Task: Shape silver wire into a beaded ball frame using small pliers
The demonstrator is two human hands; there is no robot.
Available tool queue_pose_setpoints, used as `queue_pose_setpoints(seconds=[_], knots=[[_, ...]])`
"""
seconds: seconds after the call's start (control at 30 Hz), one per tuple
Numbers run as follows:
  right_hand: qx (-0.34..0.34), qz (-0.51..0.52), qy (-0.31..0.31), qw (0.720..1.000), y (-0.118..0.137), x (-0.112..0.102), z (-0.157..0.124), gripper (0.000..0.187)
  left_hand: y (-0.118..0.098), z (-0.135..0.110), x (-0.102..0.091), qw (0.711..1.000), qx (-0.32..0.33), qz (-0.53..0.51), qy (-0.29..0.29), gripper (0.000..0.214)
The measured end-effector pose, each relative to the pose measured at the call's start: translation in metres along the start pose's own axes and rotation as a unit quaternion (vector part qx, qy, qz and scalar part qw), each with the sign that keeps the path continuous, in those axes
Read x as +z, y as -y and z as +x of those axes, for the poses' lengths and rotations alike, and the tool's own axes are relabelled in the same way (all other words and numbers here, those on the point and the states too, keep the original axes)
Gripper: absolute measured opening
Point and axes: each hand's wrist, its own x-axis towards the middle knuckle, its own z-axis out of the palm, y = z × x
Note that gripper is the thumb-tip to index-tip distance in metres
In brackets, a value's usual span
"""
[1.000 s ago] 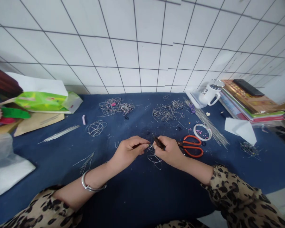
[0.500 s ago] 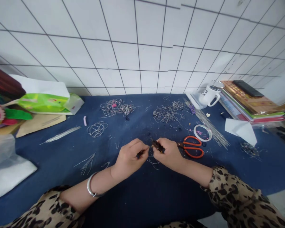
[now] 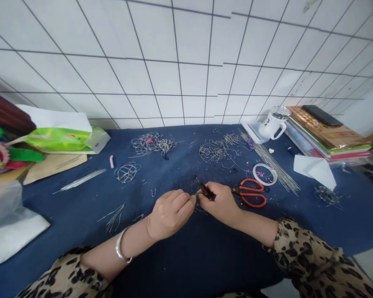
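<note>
My right hand is wrapped around small dark pliers, whose jaws point up and to the left. Close against their tip, my left hand is closed in a pinch on a thin piece of wire, mostly hidden by the fingers. Just right of my right hand lie scissors with orange-red handles. A small bent wire rests on the blue cloth beyond my left hand, and a few straight wires fan out left of it.
Tangled wire heaps lie toward the wall. A round dish with pink beads sits beside a bundle of long wires. A white mug and stacked books stand back right; a green packet is back left.
My left hand has rolled over, its knuckles now facing up and its fingers closer to the pliers. My right hand stays nearly in place. The view has shifted slightly.
</note>
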Motion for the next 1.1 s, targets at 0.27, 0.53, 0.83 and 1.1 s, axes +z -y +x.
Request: queue_pose_setpoints(seconds=[0.27, 0.53, 0.83, 1.1], knots=[[0.018, 0.016, 0.008, 1.000, 0.004, -0.001, 0.001, 0.009, 0.000, 0.003, 0.000, 1.000, 0.018, 0.013, 0.008, 0.008], [0.044, 0.039, 0.010, 0.998, 0.002, 0.003, 0.001, 0.009, 0.002, -0.001, 0.006, 0.998, 0.055, 0.022, 0.009, 0.010], [0.055, 0.044, 0.013, 0.997, -0.005, 0.002, 0.002, 0.009, 0.001, 0.003, 0.001, 0.995, 0.090, 0.011, 0.039, 0.013], [0.051, 0.052, 0.014, 0.997, -0.007, 0.004, 0.003, 0.010, 0.001, 0.003, 0.000, 0.996, 0.078, 0.015, 0.033, 0.015]])
